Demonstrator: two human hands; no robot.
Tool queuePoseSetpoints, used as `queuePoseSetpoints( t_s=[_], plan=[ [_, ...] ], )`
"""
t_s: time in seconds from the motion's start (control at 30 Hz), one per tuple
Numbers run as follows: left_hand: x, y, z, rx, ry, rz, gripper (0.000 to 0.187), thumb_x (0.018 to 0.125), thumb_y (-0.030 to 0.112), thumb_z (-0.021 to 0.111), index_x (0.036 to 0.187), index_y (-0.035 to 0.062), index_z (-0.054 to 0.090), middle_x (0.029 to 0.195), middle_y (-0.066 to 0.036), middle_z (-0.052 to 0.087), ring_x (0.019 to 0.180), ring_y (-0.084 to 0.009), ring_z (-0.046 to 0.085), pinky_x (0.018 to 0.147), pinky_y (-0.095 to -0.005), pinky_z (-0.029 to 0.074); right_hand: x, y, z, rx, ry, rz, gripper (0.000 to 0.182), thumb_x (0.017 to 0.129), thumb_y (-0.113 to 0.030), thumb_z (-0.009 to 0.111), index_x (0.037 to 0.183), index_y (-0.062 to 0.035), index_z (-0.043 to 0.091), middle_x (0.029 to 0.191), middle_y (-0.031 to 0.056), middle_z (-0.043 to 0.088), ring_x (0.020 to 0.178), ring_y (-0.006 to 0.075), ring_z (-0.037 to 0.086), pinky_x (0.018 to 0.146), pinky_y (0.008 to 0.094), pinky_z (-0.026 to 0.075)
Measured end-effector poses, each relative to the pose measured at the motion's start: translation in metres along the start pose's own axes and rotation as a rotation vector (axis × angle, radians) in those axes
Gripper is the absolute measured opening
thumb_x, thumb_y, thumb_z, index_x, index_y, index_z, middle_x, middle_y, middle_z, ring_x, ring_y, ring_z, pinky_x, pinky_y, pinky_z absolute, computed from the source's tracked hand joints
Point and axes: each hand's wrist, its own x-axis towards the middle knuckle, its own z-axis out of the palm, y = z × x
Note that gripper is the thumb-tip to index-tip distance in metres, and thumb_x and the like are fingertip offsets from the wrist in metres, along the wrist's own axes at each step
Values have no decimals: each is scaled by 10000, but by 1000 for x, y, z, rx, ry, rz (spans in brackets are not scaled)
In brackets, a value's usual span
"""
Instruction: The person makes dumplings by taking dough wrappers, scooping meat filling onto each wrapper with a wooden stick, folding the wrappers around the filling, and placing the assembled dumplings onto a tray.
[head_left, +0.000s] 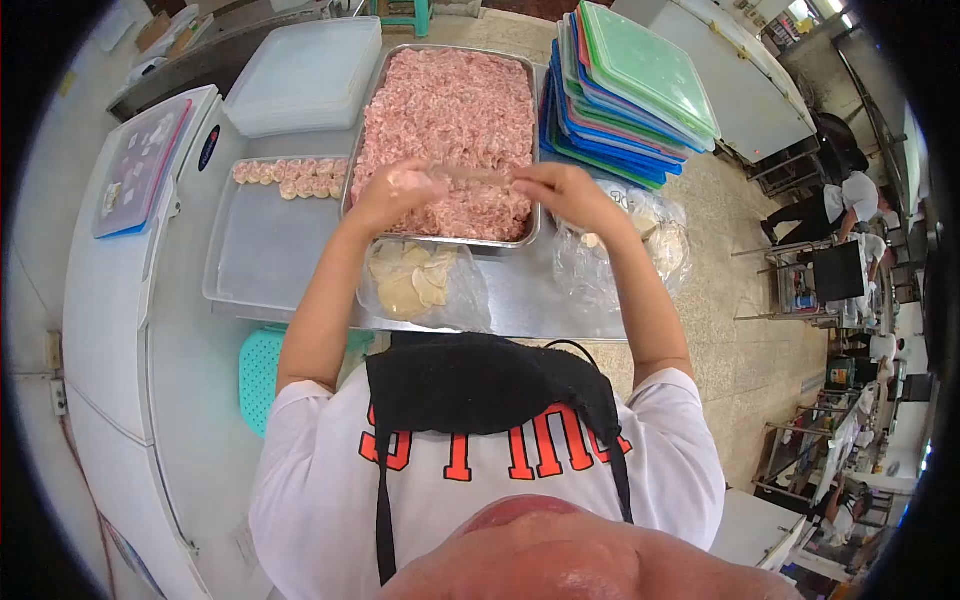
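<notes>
A deep metal tray [382, 85] full of pink ground meat [450, 110] lies in front of me. Over its near part, my right hand [572, 195] pinches the end of a thin flat spreading tool [472, 176] that points left across the meat. My left hand [400, 197] is curled at the tray's near left, close to the tool's tip; pinkish meat shows at its fingers, and whatever else it holds is hidden. Below the tray, a clear plastic bag holds round pale dough wrappers [410, 280]. Filled dumplings [290, 176] sit in rows on a translucent tray [262, 240] at left.
Stacked clear lids or trays [305, 75] stand at back left. Green, blue and red plastic trays [640, 90] are piled at right, with another bag of wrappers [640, 240] before them. A white freezer [110, 300] is at left. Other people [850, 200] are far right.
</notes>
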Motion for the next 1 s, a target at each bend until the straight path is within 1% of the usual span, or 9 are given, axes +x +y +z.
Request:
queuePoseSetpoints(
  t_s=[0.07,0.2,0.27,0.5,0.57,0.7,0.9,0.97,1.0],
  plan=[
    [-3,-11,2,-930,128,-145,494,823,266,747,1228,127,499,933,-46,674,786,-86,579,600,-262,472,9,26,-1,-110,-75,216,386,940,-407,531,1060,-80,699,981,173,682,980,338,638,856,416,479],
    [-9,-6,-1,-781,156,-213,458,826,227,739,1199,100,505,913,-39,668,733,-80,579,561,-256,463,36,58,13,-528,-129,268,285,902,-278,558,889,-42,718,878,175,691,848,330,674,745,421,521],
    [-10,16,-5,-299,171,-228,476,833,194,727,1229,81,488,898,-42,662,679,-88,583,557,-254,469,45,77,34,-877,46,149,201,839,-213,570,785,-68,699,821,161,688,739,328,671,635,421,527],
    [-2,-37,-1,-521,250,-154,328,884,216,672,1145,58,553,885,-72,652,661,-105,576,545,-249,457,11,22,85,-756,97,-38,217,817,-182,580,675,-45,670,721,169,674,677,304,680,585,414,535],
    [3,-46,-7,-1223,184,-258,216,916,229,635,1031,55,578,847,-65,635,639,-116,558,534,-245,445,2,16,65,-517,17,153,331,897,-268,550,720,-22,685,713,187,666,679,307,672,586,399,514],
    [8,-34,-5,-1587,33,-164,174,936,237,610,977,73,569,828,-56,618,629,-109,539,521,-234,429,-11,28,61,-21,-24,261,409,936,-363,532,808,-16,705,673,176,642,626,285,635,593,373,479],
    [5,22,-11,-410,131,-131,363,853,254,724,1142,100,567,922,-85,642,780,-134,593,666,-297,484,-19,-29,2,316,50,439,372,947,-331,568,921,24,675,643,47,566,659,123,533,616,304,447],
    [9,33,-8,42,311,443,470,785,232,785,1182,82,583,1002,-110,659,929,-183,614,834,-345,478,-21,-49,3,119,210,111,308,931,-286,597,966,9,680,708,74,592,679,168,567,620,325,450],
    [9,35,-10,41,311,444,470,785,232,785,1182,82,583,1002,-110,659,929,-183,614,834,-345,478,-20,-52,9,118,210,111,308,931,-286,597,966,9,680,708,74,592,679,168,567,620,325,450]
  ],
)
